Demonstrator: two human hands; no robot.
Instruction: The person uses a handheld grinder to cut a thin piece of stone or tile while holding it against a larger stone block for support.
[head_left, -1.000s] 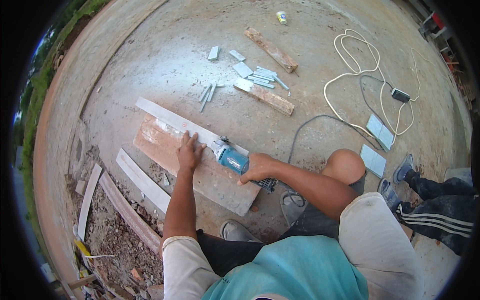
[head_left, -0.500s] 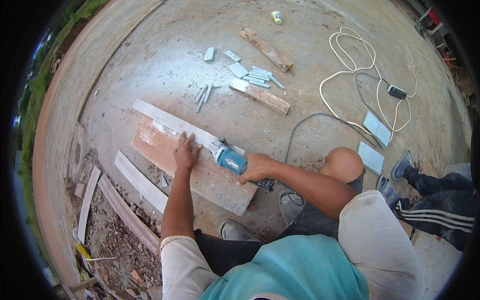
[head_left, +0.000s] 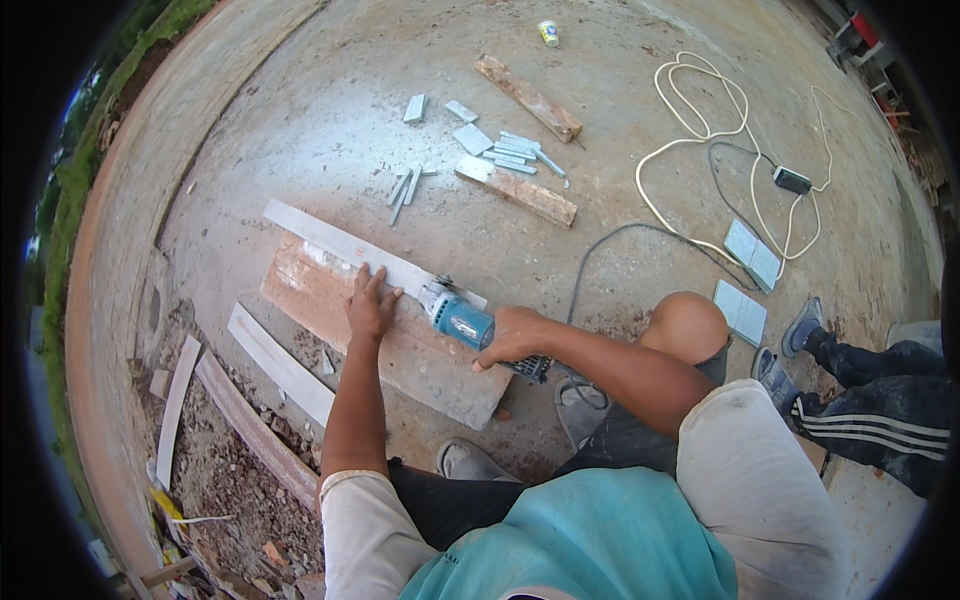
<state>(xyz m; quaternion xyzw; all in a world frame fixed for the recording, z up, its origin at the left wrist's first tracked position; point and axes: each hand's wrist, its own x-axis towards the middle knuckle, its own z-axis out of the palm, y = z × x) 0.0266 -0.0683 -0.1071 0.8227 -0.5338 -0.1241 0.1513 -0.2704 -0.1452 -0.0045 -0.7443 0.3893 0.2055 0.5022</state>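
My right hand is wrapped round the rear body of a blue angle grinder. The grinder's head meets a long pale tile strip near its right end. Fingers spread, my left hand presses down on the strip's near edge, left of the grinder head. Beneath the strip lies a thick reddish-brown slab, and the strip's left end reaches past it. The grinder's disc is mostly hidden by its head and guard.
Beyond the slab lie cut tile pieces and two timber blocks. A grey cord runs right to a black connector and a coiled white cable. Another person's legs are at right. Long strips and rubble lie left.
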